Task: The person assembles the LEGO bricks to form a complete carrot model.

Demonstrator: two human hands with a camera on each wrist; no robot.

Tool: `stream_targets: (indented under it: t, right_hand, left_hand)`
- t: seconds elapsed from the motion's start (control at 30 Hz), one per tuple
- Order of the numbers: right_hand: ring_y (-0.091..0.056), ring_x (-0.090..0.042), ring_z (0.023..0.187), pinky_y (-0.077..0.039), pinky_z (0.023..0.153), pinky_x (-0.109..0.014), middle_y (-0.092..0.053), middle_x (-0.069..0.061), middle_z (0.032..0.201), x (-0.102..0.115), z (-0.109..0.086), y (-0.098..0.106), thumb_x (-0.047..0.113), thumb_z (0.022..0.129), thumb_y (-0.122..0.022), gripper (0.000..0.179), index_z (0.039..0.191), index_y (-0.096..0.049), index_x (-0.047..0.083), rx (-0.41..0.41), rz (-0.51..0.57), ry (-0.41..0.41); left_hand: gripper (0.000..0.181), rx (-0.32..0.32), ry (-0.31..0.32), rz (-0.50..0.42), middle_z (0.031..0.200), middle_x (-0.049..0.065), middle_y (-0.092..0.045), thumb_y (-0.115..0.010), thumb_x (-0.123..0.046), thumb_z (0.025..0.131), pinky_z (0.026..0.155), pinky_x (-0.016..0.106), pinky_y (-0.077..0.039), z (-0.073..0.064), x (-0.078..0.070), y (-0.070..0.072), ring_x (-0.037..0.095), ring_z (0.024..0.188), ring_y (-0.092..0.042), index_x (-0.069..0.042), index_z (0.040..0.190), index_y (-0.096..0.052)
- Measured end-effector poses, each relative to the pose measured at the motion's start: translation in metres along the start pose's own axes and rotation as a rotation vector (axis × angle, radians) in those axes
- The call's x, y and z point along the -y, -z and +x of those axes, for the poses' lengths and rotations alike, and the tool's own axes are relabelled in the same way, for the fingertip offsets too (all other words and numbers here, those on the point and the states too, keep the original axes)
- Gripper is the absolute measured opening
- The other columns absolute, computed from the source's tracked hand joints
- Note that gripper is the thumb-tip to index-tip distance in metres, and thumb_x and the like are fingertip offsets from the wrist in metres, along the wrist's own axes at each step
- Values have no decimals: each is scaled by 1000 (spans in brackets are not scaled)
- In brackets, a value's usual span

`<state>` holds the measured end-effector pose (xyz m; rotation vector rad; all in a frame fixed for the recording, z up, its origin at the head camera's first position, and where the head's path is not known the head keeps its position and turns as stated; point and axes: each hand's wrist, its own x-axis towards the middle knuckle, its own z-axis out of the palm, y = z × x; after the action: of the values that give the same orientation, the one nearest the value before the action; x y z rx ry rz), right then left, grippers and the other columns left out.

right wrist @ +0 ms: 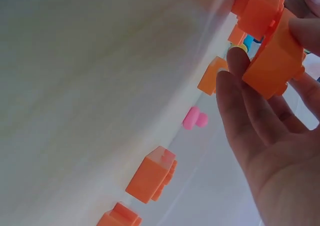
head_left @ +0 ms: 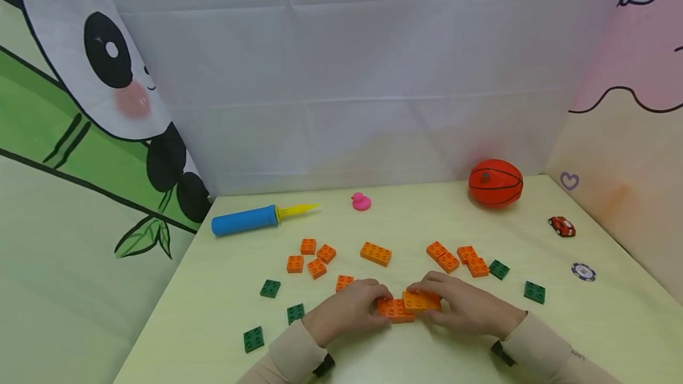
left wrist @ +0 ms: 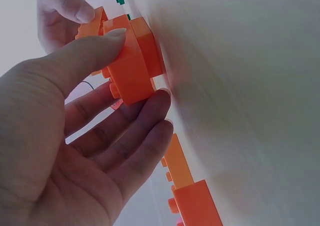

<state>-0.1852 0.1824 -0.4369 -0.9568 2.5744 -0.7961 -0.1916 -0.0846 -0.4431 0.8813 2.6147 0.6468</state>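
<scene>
My left hand (head_left: 352,308) pinches a long dark-orange toy building brick (head_left: 393,311) low over the table, its thumb on one side as the left wrist view shows. In my right hand (head_left: 469,306) is a lighter orange building brick (head_left: 423,301), held between thumb and fingers. This lighter brick overlaps the studs at the right end of the dark-orange one; whether they are pressed fully together I cannot tell. Seen from the left wrist, another orange brick (left wrist: 149,45) lies against the held one. Behind my left hand, a small orange brick (head_left: 344,282) is partly hidden.
Loose orange bricks (head_left: 308,246) lie left of centre, a longer one (head_left: 376,254) in the middle, more (head_left: 448,262) at right. Green bricks (head_left: 253,339) flank both arms. Farther off are a blue pump (head_left: 244,221), pink duck (head_left: 361,201), ball (head_left: 495,184), toy car (head_left: 562,226) and chip (head_left: 583,272).
</scene>
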Motion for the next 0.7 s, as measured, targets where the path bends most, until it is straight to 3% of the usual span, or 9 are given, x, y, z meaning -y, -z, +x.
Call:
stream_targets:
  t: [0.27, 0.43, 0.7]
  right_hand:
    - [-57, -5, 109, -52, 96, -36, -59, 20, 121, 8, 3, -6, 53, 93, -63, 41, 128, -62, 31, -53, -45, -2]
    - [-60, -12, 114, -51, 98, -43, -63, 15, 124, 14, 6, -5, 47, 93, -66, 43, 130, -63, 25, -52, -79, -21]
    - [-60, -8, 105, -54, 91, -35, -67, 11, 119, 19, 13, -4, 40, 92, -70, 46, 133, -65, 20, -37, -146, 31]
  left_hand:
    - [31, 2, -3, 19, 98, -14, -60, -78, -33, 88, 75, 19, -49, -1, -2, -1, 1, 77, -52, -20, 115, -70]
    - [31, 5, 2, 9, 98, -13, -61, -77, -33, 88, 76, 19, -49, -1, -3, -1, 1, 77, -52, -19, 115, -70]
    - [33, 2, 1, 26, 98, -13, -60, -77, -34, 88, 75, 19, -49, -1, -2, -1, 2, 78, -52, -19, 117, -69]
